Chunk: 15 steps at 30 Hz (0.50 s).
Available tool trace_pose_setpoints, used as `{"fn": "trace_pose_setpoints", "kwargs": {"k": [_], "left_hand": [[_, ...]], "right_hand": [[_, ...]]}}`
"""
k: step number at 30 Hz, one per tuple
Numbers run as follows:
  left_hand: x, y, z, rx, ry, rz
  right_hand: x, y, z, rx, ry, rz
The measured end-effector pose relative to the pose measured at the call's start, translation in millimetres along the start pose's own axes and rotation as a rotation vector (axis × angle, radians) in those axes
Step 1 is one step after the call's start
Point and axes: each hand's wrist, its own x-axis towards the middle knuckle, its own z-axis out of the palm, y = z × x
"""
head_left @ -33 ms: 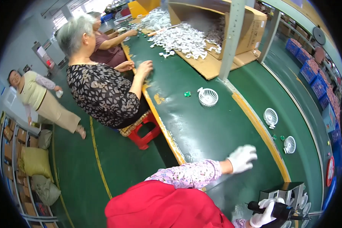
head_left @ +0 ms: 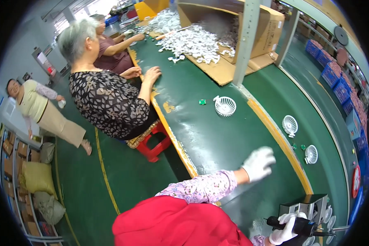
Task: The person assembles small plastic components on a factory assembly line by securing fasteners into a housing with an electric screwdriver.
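Black tool (head_left: 303,226): at the lower right, held in the right hand (head_left: 286,231), just beside a grey metal box (head_left: 299,208)
Right fingers: closed around the body of the tool
Left hand (head_left: 259,164): over the bench (head_left: 221,143), its fingers loosely parted, with nothing seen in them; whether it touches the surface, I cannot tell
White cage (head_left: 225,106): on the bench, beyond the left hand, with a small green piece (head_left: 202,102) near it
How far: this cage and its green piece lie apart, untouched, so I judge them not yet joined; two more cages (head_left: 290,125) and two loose green pieces (head_left: 303,147) are on the green strip (head_left: 274,98); whether the other cages (head_left: 327,214) near the metal box are finished, I cannot tell
Edges: a worn yellow edge (head_left: 178,147) borders the bench on the left, a yellow divider (head_left: 291,156) on the right
Room: the left hand has space toward the white cage; farther, a metal post (head_left: 246,41) and a cardboard box (head_left: 264,33) limit the way, and a co-worker's hand (head_left: 153,75) is near the left edge
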Motion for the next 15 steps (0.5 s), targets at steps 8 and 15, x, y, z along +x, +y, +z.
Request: {"fn": "trace_pose_setpoints", "kwargs": {"k": [8, 15], "left_hand": [[22, -83, -79, 0.354, 0.477, -0.824], [22, -33, -38, 0.244, -0.096, -0.198]], "right_hand": [[-13, 17, -12, 0.034, 0.103, -0.227], [-8, 1, -5, 0.064, 0.217, -0.295]]}}
